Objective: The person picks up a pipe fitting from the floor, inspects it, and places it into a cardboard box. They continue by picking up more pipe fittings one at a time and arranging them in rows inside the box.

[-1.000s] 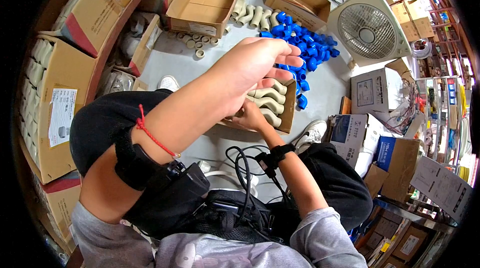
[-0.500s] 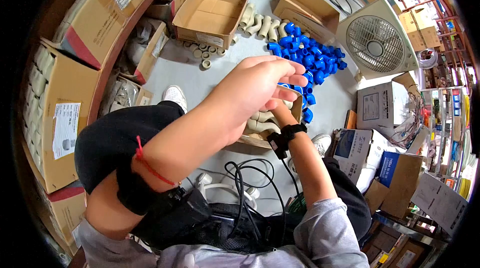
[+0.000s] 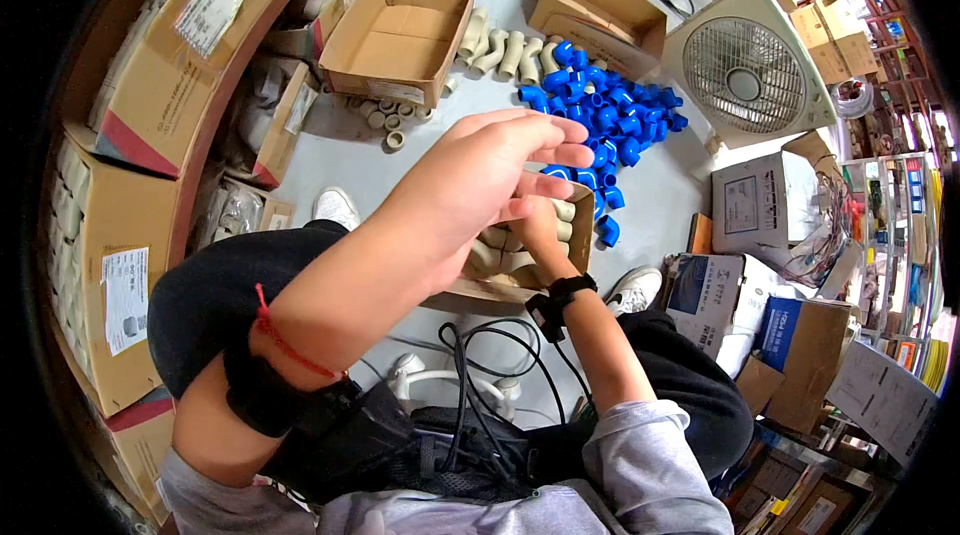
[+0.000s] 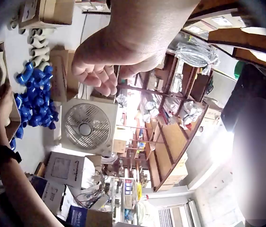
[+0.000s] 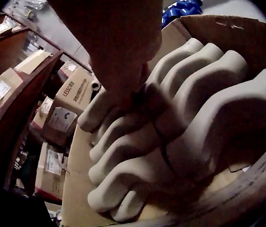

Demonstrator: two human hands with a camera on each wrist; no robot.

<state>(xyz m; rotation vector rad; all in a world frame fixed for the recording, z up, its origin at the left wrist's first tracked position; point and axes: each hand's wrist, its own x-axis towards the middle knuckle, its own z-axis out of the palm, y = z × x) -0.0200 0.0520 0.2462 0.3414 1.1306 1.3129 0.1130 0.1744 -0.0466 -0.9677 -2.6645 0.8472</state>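
My left hand (image 3: 480,170) is raised above the near side of a cardboard box (image 3: 583,225), palm turned sideways and fingers loosely bent, holding nothing. In the left wrist view the same hand (image 4: 118,52) hangs over the background. Inside the box, beige bent pipe fittings (image 5: 218,106) lie side by side in rows. My right hand (image 3: 537,227) reaches down among them, partly behind the left hand. Its fingertips are in shadow between the fittings in the right wrist view, where the hand (image 5: 123,56) is dark; whether they grip one cannot be told.
Beyond the box lies a pile of blue elbow fittings (image 3: 610,120), with a fan (image 3: 745,75) to its right. Two cardboard boxes (image 3: 400,30) stand farther back, near loose beige fittings (image 3: 512,53). Cables (image 3: 500,335) loop between my legs; stacked cartons (image 3: 125,275) line the left.
Compared with a second ago, my right hand has moved from the box's near edge farther in over the fittings. My left hand stays raised. The head view has shifted slightly.
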